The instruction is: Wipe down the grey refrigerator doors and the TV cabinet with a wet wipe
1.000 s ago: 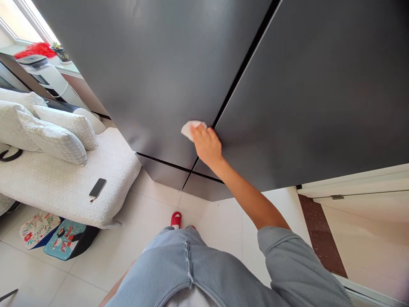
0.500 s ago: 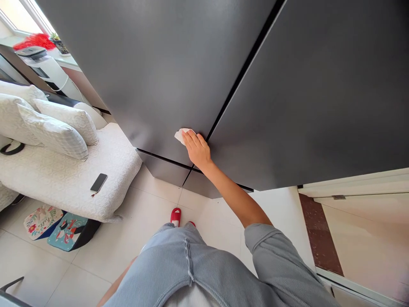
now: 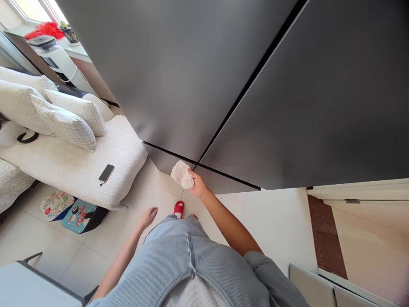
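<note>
A tall dark grey fridge [image 3: 198, 76] with two upper doors and lower drawers fills the upper view. My right hand [image 3: 197, 184] is closed on a crumpled white cloth [image 3: 182, 174], held at the seam where the upper doors meet the lower drawers [image 3: 166, 161]. My left hand [image 3: 147, 217] hangs low beside my hip over the floor, its fingers loosely curled and slightly blurred, with nothing seen in it. My pale blue ribbed top fills the bottom middle.
A white sofa [image 3: 73, 170] with cushions [image 3: 67, 121] stands to the left, a black phone [image 3: 106, 172] lying on it. Patterned bags [image 3: 70, 211] sit under its edge. A red slipper [image 3: 179, 209] shows on the white tiled floor. A doorway threshold [image 3: 326, 230] is at right.
My right hand has slid the cloth down the door seam to the top of the lower drawers. My left hand has come into view. The view has tilted downward.
</note>
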`<state>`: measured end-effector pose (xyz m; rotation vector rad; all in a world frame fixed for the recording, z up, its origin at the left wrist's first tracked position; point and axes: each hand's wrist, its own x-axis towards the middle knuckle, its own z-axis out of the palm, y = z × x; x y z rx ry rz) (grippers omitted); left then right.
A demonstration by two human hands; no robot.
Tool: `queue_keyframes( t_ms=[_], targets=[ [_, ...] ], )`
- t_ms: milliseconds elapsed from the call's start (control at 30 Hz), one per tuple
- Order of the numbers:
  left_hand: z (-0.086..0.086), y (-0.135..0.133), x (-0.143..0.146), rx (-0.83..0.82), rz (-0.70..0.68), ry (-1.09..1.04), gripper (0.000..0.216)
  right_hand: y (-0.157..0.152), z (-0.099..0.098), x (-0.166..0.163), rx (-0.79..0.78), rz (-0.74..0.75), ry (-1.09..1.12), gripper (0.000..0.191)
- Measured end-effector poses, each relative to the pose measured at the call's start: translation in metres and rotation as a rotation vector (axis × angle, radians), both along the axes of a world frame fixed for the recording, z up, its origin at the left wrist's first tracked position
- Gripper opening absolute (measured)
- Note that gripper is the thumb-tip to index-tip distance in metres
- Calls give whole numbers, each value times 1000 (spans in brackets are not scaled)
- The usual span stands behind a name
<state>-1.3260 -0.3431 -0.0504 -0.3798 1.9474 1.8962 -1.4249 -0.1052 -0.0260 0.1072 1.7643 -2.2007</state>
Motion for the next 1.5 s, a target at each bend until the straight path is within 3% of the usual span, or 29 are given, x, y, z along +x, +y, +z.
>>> queue_keyframes(
  t_ms=[100,200,300,433,567,667,800,900,1000,1067,1167,1233,1300,1400,1500],
  targets=[
    [4,24,-36,120,-94,19,65,0,19,19,-172,-22,-112,48],
    [30,66,-66,451,-235,109,92,7,38,31,-408,-138,-265,35],
    [50,110,-71,593,-144,56,79,15,48,36,-548,-319,-323,26],
    [47,149,-62,522,74,-32,57,23,40,44,-544,-485,-316,24],
    [40,164,-65,576,185,-78,49,28,24,62,-585,-501,-395,30],
    [50,164,-80,624,264,-129,43,35,15,82,-608,-515,-411,31],
    [76,150,-109,609,441,51,36,50,-3,110,-429,-555,-400,38],
    [97,143,-130,355,580,387,46,64,-24,132,-252,-595,-410,44],
    [123,157,-154,142,610,644,71,75,-51,156,-94,-615,-450,51],
    [146,179,-173,65,509,834,80,79,-69,173,28,-619,-485,58],
    [182,217,-201,-77,88,1223,81,81,-92,197,191,-624,-505,65],
    [196,234,-215,-128,-58,1278,81,79,-105,210,275,-637,-501,66],
    [198,240,-223,-153,-88,1227,80,79,-114,220,344,-658,-479,64],
    [187,237,-226,-134,-108,1189,76,88,-121,224,441,-718,-393,58],
    [178,231,-228,-66,-136,1165,76,118,-126,209,542,-854,-316,73]
  ],
)
